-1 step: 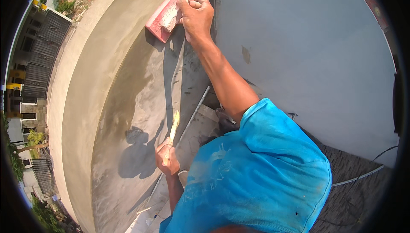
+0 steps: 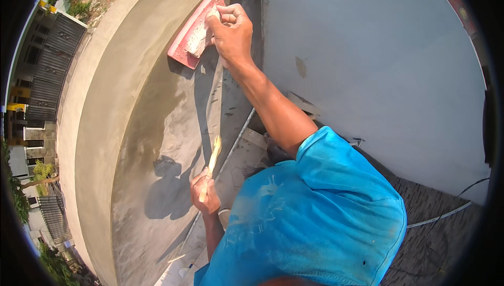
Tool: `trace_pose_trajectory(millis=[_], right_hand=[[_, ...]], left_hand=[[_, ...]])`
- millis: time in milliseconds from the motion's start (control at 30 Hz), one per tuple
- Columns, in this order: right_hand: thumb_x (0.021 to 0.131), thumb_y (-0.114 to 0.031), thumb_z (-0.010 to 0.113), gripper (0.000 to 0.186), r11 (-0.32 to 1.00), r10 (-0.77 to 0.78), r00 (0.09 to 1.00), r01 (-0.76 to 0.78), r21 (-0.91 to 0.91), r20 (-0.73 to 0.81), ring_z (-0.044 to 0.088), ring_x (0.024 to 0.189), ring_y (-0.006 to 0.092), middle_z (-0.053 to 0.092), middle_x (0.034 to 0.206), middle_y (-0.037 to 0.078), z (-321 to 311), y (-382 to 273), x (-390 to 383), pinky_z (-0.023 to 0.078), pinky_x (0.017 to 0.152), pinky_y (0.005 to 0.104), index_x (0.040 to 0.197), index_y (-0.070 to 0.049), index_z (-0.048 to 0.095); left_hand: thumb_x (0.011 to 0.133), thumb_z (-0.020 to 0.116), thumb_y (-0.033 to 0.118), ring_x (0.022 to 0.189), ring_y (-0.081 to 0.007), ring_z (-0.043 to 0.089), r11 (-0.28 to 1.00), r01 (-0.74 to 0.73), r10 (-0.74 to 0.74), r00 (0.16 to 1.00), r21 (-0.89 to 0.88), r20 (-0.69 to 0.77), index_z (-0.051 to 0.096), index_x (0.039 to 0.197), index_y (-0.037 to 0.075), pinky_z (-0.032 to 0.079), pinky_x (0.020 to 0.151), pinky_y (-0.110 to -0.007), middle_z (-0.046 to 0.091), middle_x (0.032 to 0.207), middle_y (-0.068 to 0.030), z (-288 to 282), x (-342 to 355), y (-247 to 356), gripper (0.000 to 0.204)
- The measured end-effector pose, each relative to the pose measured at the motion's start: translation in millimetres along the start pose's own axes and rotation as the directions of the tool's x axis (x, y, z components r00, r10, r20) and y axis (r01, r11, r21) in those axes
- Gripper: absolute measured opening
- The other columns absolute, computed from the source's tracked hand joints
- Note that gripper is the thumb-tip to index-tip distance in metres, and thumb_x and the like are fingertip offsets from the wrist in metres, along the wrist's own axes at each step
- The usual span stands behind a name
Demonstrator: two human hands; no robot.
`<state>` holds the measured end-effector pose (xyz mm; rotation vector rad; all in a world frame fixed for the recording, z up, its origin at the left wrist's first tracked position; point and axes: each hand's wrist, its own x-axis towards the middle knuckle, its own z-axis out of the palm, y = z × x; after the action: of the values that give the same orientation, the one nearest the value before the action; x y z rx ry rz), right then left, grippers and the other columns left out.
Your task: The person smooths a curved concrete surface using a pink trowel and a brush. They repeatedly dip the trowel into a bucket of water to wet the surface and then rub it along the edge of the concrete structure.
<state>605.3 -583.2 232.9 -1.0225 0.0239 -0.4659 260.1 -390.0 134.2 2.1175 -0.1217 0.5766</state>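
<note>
At eleven o'clock, our right hand point(image 2: 234, 33) curls firmly around the handle of a red float point(image 2: 190, 33), over the grey surface point(image 2: 149, 107). Toward half past seven, our left hand point(image 2: 211, 198) clasps a pale-handled brush point(image 2: 213, 158).

That float point(image 2: 184, 40) over there is dusty pink, its handle point(image 2: 197, 43) chalky off-white; the brush point(image 2: 212, 162) shows pale wood and straw-yellow bristles point(image 2: 217, 143). The shirt point(image 2: 336, 207) glows turquoise with a faded, paler print. I see plaster point(image 2: 173, 107) blotched tan and grey, a blue-grey wall point(image 2: 378, 76), a dark grey striped gate point(image 2: 55, 63).
</note>
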Motion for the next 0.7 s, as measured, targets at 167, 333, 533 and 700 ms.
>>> trace_pose_trajectory(millis=[167, 333, 533, 700], right_hand=[[0.087, -0.006, 0.073, 0.031, 0.997, 0.065, 0.997, -0.063, 0.038, -0.049, 0.065, 0.077, 0.0138, 0.062, 0.099, 0.012, -3.5, -5.2, -23.9, 0.051, 0.052, 0.0273, 0.114, -0.002, 0.057], [0.087, -0.008, 0.070, 0.025, 0.993, -0.064, 0.982, 0.080, 0.087, -0.177, 0.062, 0.075, 0.0152, 0.065, 0.088, 0.010, -15.0, -38.2, 92.5, 0.053, 0.060, 0.0317, 0.108, 0.002, 0.060], [0.083, -0.007, 0.082, 0.030, 0.836, -0.381, 0.841, 0.491, -0.244, 0.385, 0.057, 0.088, 0.0119, 0.053, 0.108, 0.008, 26.7, 0.5, -119.0, 0.049, 0.064, 0.0257, 0.110, -0.002, 0.068], [0.087, -0.006, 0.077, 0.029, 0.736, -0.542, 0.835, 0.526, -0.425, 0.094, 0.057, 0.083, 0.0128, 0.057, 0.108, 0.007, 4.1, 1.5, -9.9, 0.053, 0.072, 0.0298, 0.115, -0.008, 0.072]], left_hand=[[0.091, 0.066, -0.003, 0.104, -0.0353, 0.071, 1.000, -0.009, 0.008, 0.996, 0.017, 0.089, 0.063, 0.105, 0.000, 0.057, 0.091, -0.044, 0.070, 0.109, -0.0199, -1.1, 5.8, -2.8, 0.015], [0.091, 0.066, -0.002, 0.103, -0.0350, 0.071, 0.998, 0.068, -0.068, 0.998, 0.005, -0.010, 0.064, 0.105, 0.000, 0.057, 0.090, -0.043, 0.071, 0.109, -0.0203, -5.0, -11.8, -17.7, 0.014], [0.091, 0.065, -0.003, 0.103, -0.0337, 0.070, 0.995, 0.096, -0.098, 0.993, 0.031, 0.066, 0.064, 0.105, 0.000, 0.056, 0.092, -0.042, 0.071, 0.109, -0.0202, 0.5, 11.4, -1.4, 0.014], [0.092, 0.065, -0.004, 0.102, -0.0329, 0.069, 0.994, 0.048, -0.050, 0.999, 0.097, 0.013, 0.064, 0.106, 0.000, 0.056, 0.091, -0.042, 0.071, 0.108, -0.0198, -14.3, -0.5, -14.1, 0.014]])
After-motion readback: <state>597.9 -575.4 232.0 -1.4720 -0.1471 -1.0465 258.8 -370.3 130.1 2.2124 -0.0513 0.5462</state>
